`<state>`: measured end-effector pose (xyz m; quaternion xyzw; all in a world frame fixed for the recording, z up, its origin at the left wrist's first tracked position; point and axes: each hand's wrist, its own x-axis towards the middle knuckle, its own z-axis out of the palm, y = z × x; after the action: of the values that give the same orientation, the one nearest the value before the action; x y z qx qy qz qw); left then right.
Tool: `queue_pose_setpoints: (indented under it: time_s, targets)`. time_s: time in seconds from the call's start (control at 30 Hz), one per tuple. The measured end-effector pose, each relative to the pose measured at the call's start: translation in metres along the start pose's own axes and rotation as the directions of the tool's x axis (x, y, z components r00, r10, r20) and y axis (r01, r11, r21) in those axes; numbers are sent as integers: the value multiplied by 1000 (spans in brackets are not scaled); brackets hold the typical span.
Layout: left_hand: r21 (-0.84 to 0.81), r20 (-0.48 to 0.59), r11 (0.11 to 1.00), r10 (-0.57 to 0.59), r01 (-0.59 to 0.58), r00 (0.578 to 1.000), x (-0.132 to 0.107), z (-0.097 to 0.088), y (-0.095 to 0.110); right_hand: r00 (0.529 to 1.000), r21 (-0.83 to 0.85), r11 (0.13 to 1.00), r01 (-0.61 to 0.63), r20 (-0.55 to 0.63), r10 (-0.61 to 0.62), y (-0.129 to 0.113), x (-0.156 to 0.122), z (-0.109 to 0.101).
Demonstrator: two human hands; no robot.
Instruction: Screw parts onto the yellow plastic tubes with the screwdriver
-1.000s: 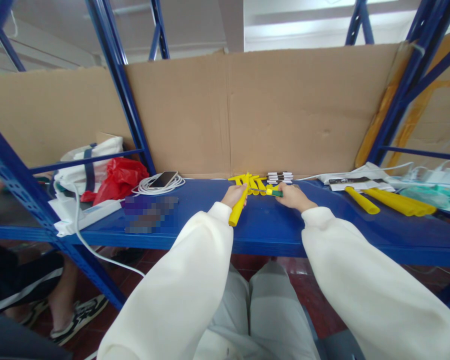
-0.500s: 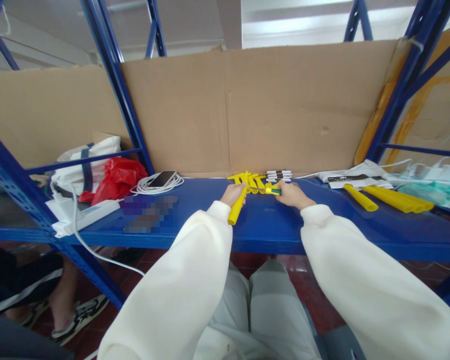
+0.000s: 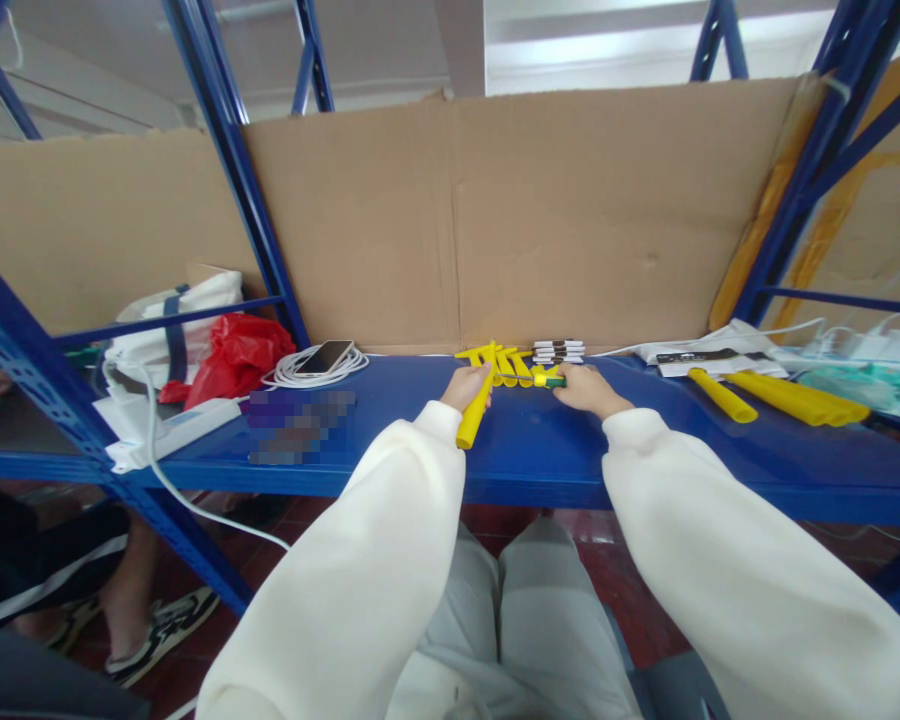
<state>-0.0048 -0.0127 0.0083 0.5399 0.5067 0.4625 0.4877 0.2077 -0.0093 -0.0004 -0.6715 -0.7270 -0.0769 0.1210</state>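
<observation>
My left hand (image 3: 465,386) is closed round a yellow tapered tube (image 3: 472,424), whose wider end points down toward me. In my right hand (image 3: 586,388) is a screwdriver (image 3: 550,381) with a yellow and green handle. Its thin shaft reaches left to the upper part of the tube; whether the tip touches it I cannot tell. Just behind my hands, several yellow plastic pieces (image 3: 511,364) lie in a row on the blue shelf (image 3: 405,400). To their right sits a small stack of black-and-white strips (image 3: 558,351).
More yellow tubes (image 3: 795,396) lie at the right beside a white bag (image 3: 709,345). At left are a phone (image 3: 325,357) on a coiled white cable, a red plastic bag (image 3: 241,350) and a white power strip (image 3: 176,430). Cardboard (image 3: 570,220) walls the back. Another person's leg (image 3: 131,580) shows lower left.
My right hand and the screwdriver have shifted very slightly right. My left hand and its yellow tube stay almost where they were.
</observation>
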Motion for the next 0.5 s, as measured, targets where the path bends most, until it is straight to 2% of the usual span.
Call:
queue_pose_setpoints:
  time_s: [0.23, 0.5]
  targets:
    - [-39, -13, 999, 2, -2, 1000, 6, 0, -4, 1000, -2, 1000, 24, -9, -24, 4, 2, 3]
    - [-72, -43, 997, 13, -16, 999, 4, -1, -3, 989, 3, 1000, 17, 146, -17, -1, -1, 0]
